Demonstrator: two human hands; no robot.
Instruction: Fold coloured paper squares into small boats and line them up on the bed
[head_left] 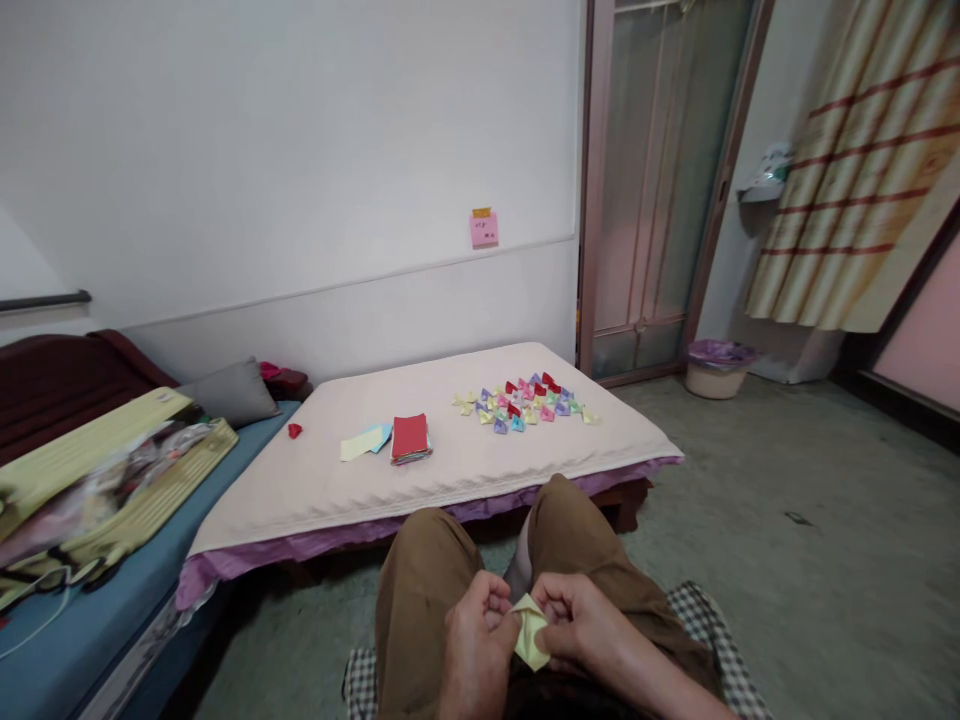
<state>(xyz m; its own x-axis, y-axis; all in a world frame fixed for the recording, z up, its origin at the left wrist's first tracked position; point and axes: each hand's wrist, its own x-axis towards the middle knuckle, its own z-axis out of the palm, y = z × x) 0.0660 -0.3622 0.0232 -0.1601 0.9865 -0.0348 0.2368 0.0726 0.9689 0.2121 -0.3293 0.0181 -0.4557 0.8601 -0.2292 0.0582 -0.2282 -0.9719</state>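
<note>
1. Landmark = red-topped paper stack [409, 437], on cloth-covered tabletop [300, 495]; other colours peek out at its lower edge.
2. Yellow folded paper [531, 635]: off the tabletop, nearer viewer than stack & to its R, held up over lap in brown trousers [427, 560].
3. L hand [484, 640]: nearer viewer than stack, a bit R of it; grip pinching L side of yellow folded paper.
4. R hand [581, 625]: further R of stack than L hand; grip pinching R side of same pc, thumb on its face.
5. Folded pcs [547, 413], multi-col.: spread out R of stack.
6. Pale yellow sheet [360, 445] + blue sheet [383, 436]: just L of stack, yellow partly over blue.
7. Small red pc [295, 431]: well L of stack, alone.
8. Pink note [484, 231]: on wall, above & R of stack.
9. Bin w/ purple liner [716, 380]: on floor, far R of stack.
</note>
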